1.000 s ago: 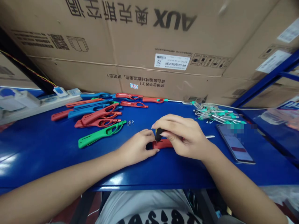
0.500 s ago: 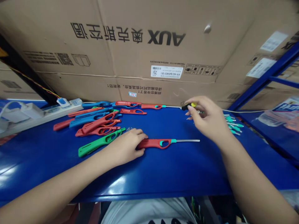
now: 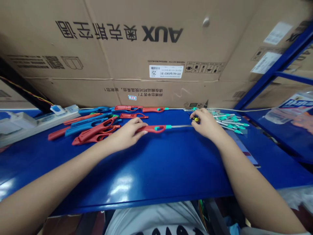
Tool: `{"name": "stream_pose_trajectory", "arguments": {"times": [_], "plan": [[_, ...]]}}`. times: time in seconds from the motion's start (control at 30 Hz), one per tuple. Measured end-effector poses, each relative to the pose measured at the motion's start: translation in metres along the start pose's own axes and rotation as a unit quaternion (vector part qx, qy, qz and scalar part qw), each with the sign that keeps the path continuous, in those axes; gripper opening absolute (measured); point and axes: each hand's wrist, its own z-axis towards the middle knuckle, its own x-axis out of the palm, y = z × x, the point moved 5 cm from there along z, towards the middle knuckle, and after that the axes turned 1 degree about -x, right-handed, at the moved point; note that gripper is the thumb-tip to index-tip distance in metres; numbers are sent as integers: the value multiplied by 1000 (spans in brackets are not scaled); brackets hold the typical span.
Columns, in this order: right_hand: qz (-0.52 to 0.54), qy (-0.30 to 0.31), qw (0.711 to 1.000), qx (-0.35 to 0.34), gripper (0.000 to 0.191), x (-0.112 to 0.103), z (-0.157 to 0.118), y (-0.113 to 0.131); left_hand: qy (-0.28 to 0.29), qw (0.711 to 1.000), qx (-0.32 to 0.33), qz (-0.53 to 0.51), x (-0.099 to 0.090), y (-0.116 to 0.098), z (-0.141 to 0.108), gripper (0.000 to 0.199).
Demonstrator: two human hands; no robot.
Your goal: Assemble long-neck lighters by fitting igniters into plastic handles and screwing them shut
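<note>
My left hand (image 3: pixel 130 133) is closed around the back end of a red long-nosed lighter (image 3: pixel 156 129), which has a teal trigger and collar. Its metal tube points right, with the tip close to my right fingers. My right hand (image 3: pixel 207 124) grips a short yellow-and-black screwdriver (image 3: pixel 196 119); its shaft cannot be made out. Beside my left hand lies a pile of red handle shells (image 3: pixel 97 130) and blue handle shells (image 3: pixel 84 125). Behind the held lighter rests another red lighter (image 3: pixel 153 110) along the back of the blue table.
Several metal tubes with teal ends (image 3: pixel 230 120) lie right of my right hand. A white power strip (image 3: pixel 41 122) with plugs runs along the left. A large cardboard box (image 3: pixel 134 65) stands behind the table. A flat pale item (image 3: pixel 246 151) lies beside my right forearm.
My left hand has moved the red lighter away from me and left, towards the back. My right hand has come down and closer to the tube's tip. The green shell is now out of sight.
</note>
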Motion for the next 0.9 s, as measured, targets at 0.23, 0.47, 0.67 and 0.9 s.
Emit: {"name": "stream_pose_trajectory", "arguments": {"times": [0.23,0.47,0.67,0.9], "plan": [[-76,72,993,58,20,17,-3,-13,-60,994,-35,88,-17,36,34,39],[-113,119,979,123,22,30,-11,-19,-52,995,-16,86,1,45,85,30],[-105,99,983,110,23,26,-8,-17,-61,995,-24,80,3,68,113,29],[-56,49,996,44,25,24,-4,-1,-48,995,-20,82,9,78,116,30]]}}
